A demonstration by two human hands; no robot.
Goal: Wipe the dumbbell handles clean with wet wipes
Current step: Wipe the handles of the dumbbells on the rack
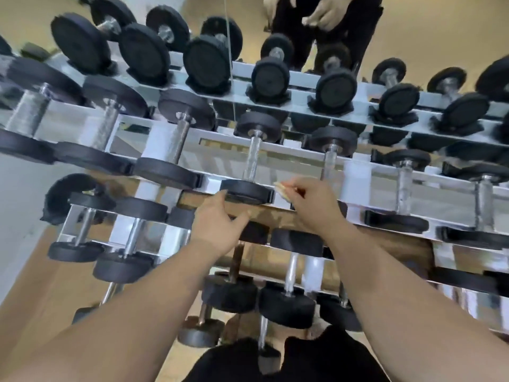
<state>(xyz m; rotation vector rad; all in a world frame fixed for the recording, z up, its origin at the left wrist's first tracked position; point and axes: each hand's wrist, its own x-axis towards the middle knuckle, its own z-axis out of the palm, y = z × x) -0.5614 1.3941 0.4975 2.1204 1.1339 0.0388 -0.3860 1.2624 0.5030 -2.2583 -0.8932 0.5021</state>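
Right hand (311, 205), ctr of frame, pinches a wet wipe (282, 190) btw thumb & fingertips. The wipe is just right of the near head of a dumbbell (249, 191), maybe touching it. Left hand (217, 224), just left of ctr, has fingers curled against that head's lower left edge; can't tell if it really grips. The handle (254, 158) runs up the frame from the head, apart from the wipe. Dumbbell sits on the rack (210, 186), middle tier, w/ more dumbbells on tiers above & below. Mirror (440, 28) across top of frame.
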